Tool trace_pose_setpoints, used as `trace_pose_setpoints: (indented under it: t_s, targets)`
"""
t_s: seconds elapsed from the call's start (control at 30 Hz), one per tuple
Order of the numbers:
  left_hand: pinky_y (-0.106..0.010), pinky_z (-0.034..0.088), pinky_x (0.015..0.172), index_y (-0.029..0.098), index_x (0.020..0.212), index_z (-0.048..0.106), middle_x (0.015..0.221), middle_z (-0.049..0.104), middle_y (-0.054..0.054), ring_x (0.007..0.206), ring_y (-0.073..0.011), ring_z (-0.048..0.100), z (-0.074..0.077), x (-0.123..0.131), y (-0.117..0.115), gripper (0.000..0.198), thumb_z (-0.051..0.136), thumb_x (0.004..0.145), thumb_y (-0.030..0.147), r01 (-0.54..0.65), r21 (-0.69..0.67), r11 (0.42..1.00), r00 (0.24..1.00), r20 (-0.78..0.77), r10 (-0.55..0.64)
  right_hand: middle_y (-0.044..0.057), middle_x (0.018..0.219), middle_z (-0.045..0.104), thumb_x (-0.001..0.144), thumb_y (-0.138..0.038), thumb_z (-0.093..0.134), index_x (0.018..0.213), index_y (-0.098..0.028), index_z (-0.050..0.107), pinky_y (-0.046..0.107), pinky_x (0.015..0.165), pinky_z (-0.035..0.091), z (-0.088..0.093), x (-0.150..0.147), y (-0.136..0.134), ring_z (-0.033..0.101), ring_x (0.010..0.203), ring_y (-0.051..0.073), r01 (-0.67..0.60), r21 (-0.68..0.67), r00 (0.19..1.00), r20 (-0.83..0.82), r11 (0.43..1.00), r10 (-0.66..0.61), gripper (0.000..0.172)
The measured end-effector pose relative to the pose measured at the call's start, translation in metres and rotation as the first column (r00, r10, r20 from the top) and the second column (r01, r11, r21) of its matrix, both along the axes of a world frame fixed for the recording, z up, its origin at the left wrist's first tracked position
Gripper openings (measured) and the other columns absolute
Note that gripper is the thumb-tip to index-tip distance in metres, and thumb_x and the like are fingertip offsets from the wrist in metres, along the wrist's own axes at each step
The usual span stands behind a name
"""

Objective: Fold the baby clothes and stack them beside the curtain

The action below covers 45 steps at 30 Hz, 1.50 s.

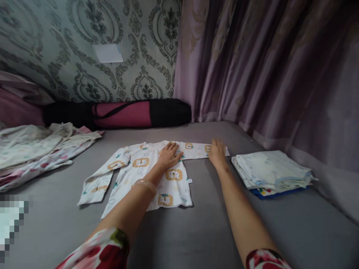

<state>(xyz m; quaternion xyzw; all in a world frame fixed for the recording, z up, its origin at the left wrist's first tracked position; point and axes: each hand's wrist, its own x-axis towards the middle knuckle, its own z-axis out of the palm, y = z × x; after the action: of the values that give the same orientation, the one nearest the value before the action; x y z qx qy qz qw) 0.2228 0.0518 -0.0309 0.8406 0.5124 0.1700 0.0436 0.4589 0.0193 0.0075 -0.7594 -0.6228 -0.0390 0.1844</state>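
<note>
A white child's long-sleeved shirt [146,179] with orange lion prints lies spread flat on the grey bed sheet. My left hand [169,154] rests on it near the right shoulder, fingers stretched out and palm down. Over the right sleeve, close to its cuff, is my right hand [216,151]; it is smeared by motion, so its fingers do not show clearly. That sleeve lies straight out to the right. The left sleeve bends down and outward at the elbow. My left forearm hides part of the shirt's lower front.
A stack of folded clothes [273,170] sits to the right. Loose patterned clothes [42,149] are heaped at the left. A long black and maroon bag [123,114] lies along the wall. Purple curtains [213,63] hang at the back and right, beside the grey sheet [207,224].
</note>
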Motion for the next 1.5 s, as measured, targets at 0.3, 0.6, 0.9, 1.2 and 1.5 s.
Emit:
trace_pose_setpoints:
  t_s: [0.3, 0.6, 0.9, 1.2, 1.5]
  targets:
    - [-0.047, 0.024, 0.115, 0.020, 0.140, 0.047, 0.149, 0.045, -0.010, 0.140, -0.0287, 0.034, 0.001, 0.001, -0.002, 0.048, 0.039, 0.094, 0.033, -0.021, -0.008, 1.000, 0.998, -0.063, 0.020, 0.014, 0.155, 0.033, 0.102, -0.038, 0.018, 0.147, -0.009, 0.037, 0.039, 0.116, 0.016, -0.013, -0.103, 0.024, 0.024, 0.145, 0.022, -0.464, -0.271, 0.885, -0.172, 0.843, 0.432, 0.057]
    - [-0.048, 0.018, 0.118, 0.023, 0.141, 0.045, 0.153, 0.040, -0.006, 0.143, -0.0260, 0.029, 0.000, 0.001, -0.002, 0.051, 0.036, 0.095, 0.045, -0.046, -0.034, 0.998, 0.997, -0.058, 0.044, 0.010, 0.160, 0.020, 0.102, -0.043, 0.014, 0.153, -0.011, 0.025, 0.045, 0.119, 0.007, -0.024, -0.074, 0.020, 0.013, 0.148, 0.024, -0.296, -0.354, 0.954, -0.069, 0.887, 0.291, 0.062]
    - [-0.049, 0.018, 0.118, 0.023, 0.142, 0.044, 0.153, 0.039, -0.006, 0.144, -0.0259, 0.027, 0.003, 0.000, -0.003, 0.053, 0.033, 0.096, 0.046, -0.029, -0.039, 0.999, 0.996, -0.086, 0.026, 0.009, 0.159, 0.025, 0.101, -0.042, 0.015, 0.153, -0.022, 0.027, 0.056, 0.115, 0.013, -0.023, 0.010, 0.014, 0.019, 0.146, 0.030, -0.036, -0.389, 0.995, 0.067, 0.920, 0.067, 0.057]
    - [-0.049, 0.018, 0.117, 0.018, 0.142, 0.041, 0.156, 0.034, -0.010, 0.145, -0.0272, 0.024, 0.008, 0.007, -0.006, 0.050, 0.028, 0.100, 0.041, -0.058, -0.070, 0.996, 0.986, -0.160, 0.046, 0.012, 0.158, 0.026, 0.100, -0.040, 0.014, 0.151, -0.020, 0.032, 0.061, 0.114, 0.013, -0.028, 0.028, 0.009, 0.021, 0.145, 0.028, 0.037, -0.318, 0.996, 0.083, 0.947, -0.011, 0.057]
    - [-0.039, 0.042, 0.093, 0.016, 0.112, 0.061, 0.115, 0.061, -0.012, 0.108, -0.0273, 0.056, 0.064, 0.012, -0.115, 0.036, 0.047, 0.095, 0.044, 0.086, -0.054, 0.995, 0.989, -0.113, -0.092, 0.014, 0.136, 0.055, 0.096, -0.030, 0.045, 0.131, -0.018, 0.056, 0.048, 0.109, 0.029, -0.005, 0.003, -0.005, 0.046, 0.128, 0.026, -0.324, -0.058, 0.945, 0.018, 0.944, 0.325, 0.039]
